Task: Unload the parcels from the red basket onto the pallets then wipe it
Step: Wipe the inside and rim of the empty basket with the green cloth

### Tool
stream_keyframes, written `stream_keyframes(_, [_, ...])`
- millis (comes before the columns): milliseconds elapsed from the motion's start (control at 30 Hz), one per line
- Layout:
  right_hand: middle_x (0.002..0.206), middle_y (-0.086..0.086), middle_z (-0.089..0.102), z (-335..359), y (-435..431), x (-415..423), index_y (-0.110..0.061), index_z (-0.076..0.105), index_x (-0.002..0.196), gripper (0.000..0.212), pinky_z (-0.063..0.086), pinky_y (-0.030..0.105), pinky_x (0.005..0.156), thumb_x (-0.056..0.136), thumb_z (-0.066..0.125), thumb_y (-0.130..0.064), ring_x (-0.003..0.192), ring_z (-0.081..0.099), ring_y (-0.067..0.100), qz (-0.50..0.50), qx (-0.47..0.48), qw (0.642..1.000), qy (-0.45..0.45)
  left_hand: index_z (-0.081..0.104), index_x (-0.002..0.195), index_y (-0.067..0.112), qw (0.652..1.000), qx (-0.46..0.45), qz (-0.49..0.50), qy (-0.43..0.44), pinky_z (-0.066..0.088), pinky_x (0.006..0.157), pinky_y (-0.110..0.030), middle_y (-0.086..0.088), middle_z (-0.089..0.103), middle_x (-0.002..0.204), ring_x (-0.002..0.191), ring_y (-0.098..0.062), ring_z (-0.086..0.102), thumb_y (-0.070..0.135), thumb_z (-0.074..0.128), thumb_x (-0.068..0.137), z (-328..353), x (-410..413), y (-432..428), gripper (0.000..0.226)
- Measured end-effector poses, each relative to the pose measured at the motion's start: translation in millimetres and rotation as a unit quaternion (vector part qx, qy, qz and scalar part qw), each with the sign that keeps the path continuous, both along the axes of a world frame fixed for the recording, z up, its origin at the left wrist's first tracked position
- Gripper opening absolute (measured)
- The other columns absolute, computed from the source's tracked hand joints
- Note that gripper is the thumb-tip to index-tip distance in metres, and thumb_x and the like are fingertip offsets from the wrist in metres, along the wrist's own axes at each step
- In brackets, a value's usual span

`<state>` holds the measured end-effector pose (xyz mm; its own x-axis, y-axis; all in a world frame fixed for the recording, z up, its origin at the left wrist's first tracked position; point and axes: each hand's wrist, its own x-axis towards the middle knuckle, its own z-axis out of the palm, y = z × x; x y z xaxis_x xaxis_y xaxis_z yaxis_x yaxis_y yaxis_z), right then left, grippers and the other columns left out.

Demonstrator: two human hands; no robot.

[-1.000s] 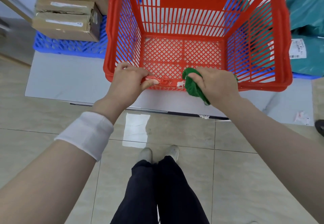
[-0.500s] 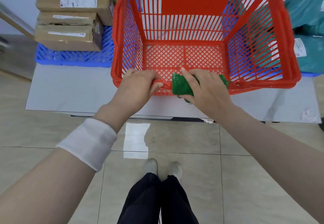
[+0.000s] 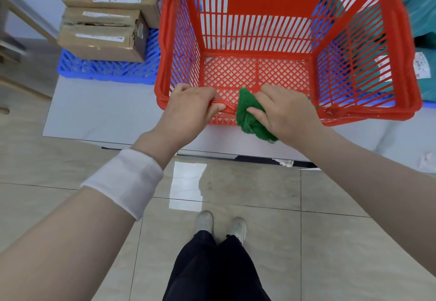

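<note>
On a low white platform (image 3: 99, 112) sits the basket (image 3: 283, 5), emptied; her left hand (image 3: 191, 109) grips its near rim, right hand (image 3: 285, 112) clutches a green cloth (image 3: 247, 116) against it

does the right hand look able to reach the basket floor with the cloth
Probably yes: the red basket is open-topped, its mesh floor uncovered; the right hand grips the green cloth at the near rim, and the left hand holds that rim alongside.
</note>
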<state>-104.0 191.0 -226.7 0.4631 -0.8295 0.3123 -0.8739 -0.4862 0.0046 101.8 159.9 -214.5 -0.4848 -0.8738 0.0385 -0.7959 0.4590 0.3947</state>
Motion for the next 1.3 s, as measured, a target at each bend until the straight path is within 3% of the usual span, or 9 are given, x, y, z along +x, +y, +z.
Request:
stream_keyframes(200, [0.070,0.009,0.058,5.5,-1.9,-2.2,-0.005,0.059,0.077,0.051,0.036,0.028,0.048,0.096,0.031,-0.044,0.062,0.059,0.028,-0.017,0.068,0.996,-0.046,0.060,0.096,0.011,1.000,0.002,0.002,-0.010,0.024,0.085,-0.029,-0.004,0.068,0.096,0.089,-0.025,0.057,0.036,0.050,0.091,-0.3,-0.6,-0.4,0.028])
stream_keyframes(467, [0.116,0.005,0.059,28.4,-4.7,-12.1,-0.022,0.046,0.126,0.044,0.044,0.040,0.088,0.090,0.047,-0.047,0.109,0.055,0.026,-0.170,0.270,0.918,-0.234,0.061,0.097,0.009,1.000,0.016,0.010,-0.016,0.025,0.087,-0.029,-0.005,0.068,0.098,0.091,-0.026,0.057,0.040,0.048,0.091,-1.1,-0.5,-0.9,0.034])
stream_keyframes(600, [0.126,0.003,0.054,20.8,14.9,-4.7,-0.025,0.041,0.137,0.062,0.038,0.043,0.092,0.086,0.033,-0.061,0.114,0.050,0.024,-0.126,0.238,0.959,-0.090,0.061,0.099,0.010,1.000,0.010,0.013,-0.014,0.023,0.086,-0.027,-0.004,0.068,0.101,0.094,-0.025,0.058,0.039,0.049,0.090,-1.4,-0.3,-0.2,0.032])
stream_keyframes(700, [0.108,0.006,0.066,10.2,15.1,3.3,-0.020,0.056,0.125,0.071,0.038,0.039,0.078,0.083,0.019,-0.062,0.099,0.058,0.028,-0.123,0.186,0.974,-0.049,0.061,0.098,0.010,1.000,0.001,0.015,-0.016,0.023,0.086,-0.027,-0.004,0.068,0.100,0.093,-0.025,0.058,0.039,0.049,0.091,-2.4,-1.1,1.9,0.032])
stream_keyframes(834, [0.073,0.012,0.064,7.5,0.7,13.5,-0.005,0.063,0.077,0.066,0.028,0.032,0.057,0.090,0.018,-0.051,0.066,0.056,0.031,-0.188,0.114,0.972,-0.081,0.060,0.097,0.010,1.000,0.004,0.019,-0.015,0.024,0.086,-0.028,-0.004,0.068,0.097,0.091,-0.025,0.058,0.040,0.049,0.091,-2.9,-1.8,0.2,0.033])
stream_keyframes(1000, [0.081,0.016,0.060,15.7,-13.5,19.3,-0.005,0.060,0.082,0.056,0.029,0.032,0.062,0.099,0.024,-0.044,0.071,0.047,0.028,-0.300,0.191,0.932,-0.067,0.061,0.096,0.011,1.000,0.008,0.018,-0.010,0.025,0.087,-0.029,-0.003,0.068,0.098,0.091,-0.024,0.058,0.040,0.050,0.090,-2.3,-1.8,-0.1,0.032])
stream_keyframes(1134, [0.074,0.008,0.052,34.0,-25.6,7.2,-0.009,0.051,0.068,0.052,0.032,0.030,0.070,0.100,0.026,-0.041,0.073,0.048,0.023,-0.311,0.271,0.858,-0.305,0.060,0.096,0.010,1.000,0.006,0.017,-0.020,0.025,0.086,-0.029,-0.004,0.068,0.096,0.090,-0.025,0.058,0.040,0.049,0.090,-1.6,-1.9,0.0,0.033])
stream_keyframes(1234, [0.107,0.004,0.062,43.8,-14.1,13.6,-0.027,0.061,0.103,0.037,0.042,0.038,0.096,0.096,0.029,-0.045,0.101,0.057,0.016,-0.212,0.296,0.783,-0.504,0.060,0.100,0.011,1.000,0.010,0.004,-0.013,0.023,0.088,-0.028,-0.004,0.067,0.101,0.095,-0.024,0.058,0.039,0.050,0.090,-0.6,-1.4,0.1,0.031])
stream_keyframes(1300, [0.129,0.003,0.049,37.7,0.5,20.9,-0.028,0.044,0.133,0.045,0.035,0.036,0.103,0.093,0.033,-0.045,0.118,0.046,0.013,-0.129,0.308,0.858,-0.390,0.059,0.107,0.012,1.000,0.019,-0.010,-0.005,0.022,0.091,-0.028,-0.005,0.065,0.107,0.103,-0.024,0.055,0.035,0.051,0.091,2.1,4.4,-0.3,0.029])
